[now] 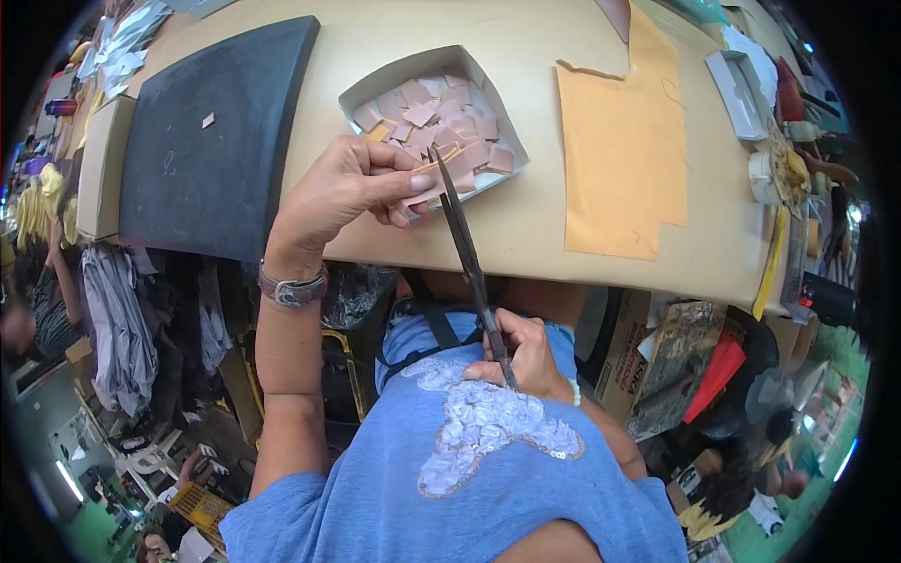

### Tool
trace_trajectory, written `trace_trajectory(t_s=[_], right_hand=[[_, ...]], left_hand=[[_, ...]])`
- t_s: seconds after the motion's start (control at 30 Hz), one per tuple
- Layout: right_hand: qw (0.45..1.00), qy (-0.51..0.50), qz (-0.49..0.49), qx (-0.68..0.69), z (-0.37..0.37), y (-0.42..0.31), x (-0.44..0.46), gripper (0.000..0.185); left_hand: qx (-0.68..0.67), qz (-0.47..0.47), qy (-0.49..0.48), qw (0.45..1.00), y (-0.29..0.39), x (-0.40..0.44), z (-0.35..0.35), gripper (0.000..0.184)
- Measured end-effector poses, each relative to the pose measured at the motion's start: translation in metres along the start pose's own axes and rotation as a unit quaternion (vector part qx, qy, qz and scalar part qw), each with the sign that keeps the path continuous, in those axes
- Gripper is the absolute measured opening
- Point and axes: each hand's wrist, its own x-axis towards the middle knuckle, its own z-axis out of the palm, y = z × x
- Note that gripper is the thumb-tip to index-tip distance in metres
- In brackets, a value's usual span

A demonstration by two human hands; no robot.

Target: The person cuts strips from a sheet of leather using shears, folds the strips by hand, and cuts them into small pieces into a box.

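My left hand point(343, 183) is closed, thumb over fingers, pinching a thin pinkish-tan strip point(424, 195) at the near edge of a cardboard box. Long dark scissors point(465, 242) reach from my lap up to that strip, their tips apart around its edge. Around the scissor handles, close to my body and below the table edge, my right hand point(530, 358) is wrapped. The shallow box point(507, 117) holds many small cut pieces point(422, 114) of the same pinkish material, a few showing orange-yellow sides.
A black board point(221, 141) lies at the left with one small piece point(208, 120) on it. To the right is a yellow-orange sheet point(624, 159) with notched edges. A narrow white box point(738, 92) and assorted items line the table's right side.
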Motion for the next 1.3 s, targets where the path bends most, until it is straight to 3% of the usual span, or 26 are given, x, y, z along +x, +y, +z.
trace_trajectory(t_s=[0.27,0.53,0.63,0.87,1.17,1.3], right_hand=[[1.000,0.015,0.002,0.008,0.002,-0.007,0.008,0.050],[0.997,0.041,0.066,0.012,0.008,-0.002,0.004,0.049],[0.999,-0.002,-0.004,0.039,0.002,0.002,0.002,0.048],[1.000,0.015,0.014,0.010,0.003,0.001,0.001,0.047],[0.999,0.027,0.036,0.021,0.005,-0.001,0.002,0.047],[0.998,0.030,0.035,0.030,0.007,-0.002,0.002,0.046]], left_hand=[[-0.003,-0.011,-0.041,0.999,0.005,-0.002,0.004,0.024],[-0.002,0.009,-0.006,1.000,0.005,0.000,-0.002,0.023],[0.003,0.027,0.008,1.000,0.009,0.002,-0.004,0.024],[0.036,0.039,-0.004,0.999,0.009,0.003,-0.004,0.038],[-0.052,0.049,0.070,0.995,0.000,-0.009,-0.004,0.033],[-0.051,0.107,0.129,0.984,-0.010,-0.020,0.008,0.032]])
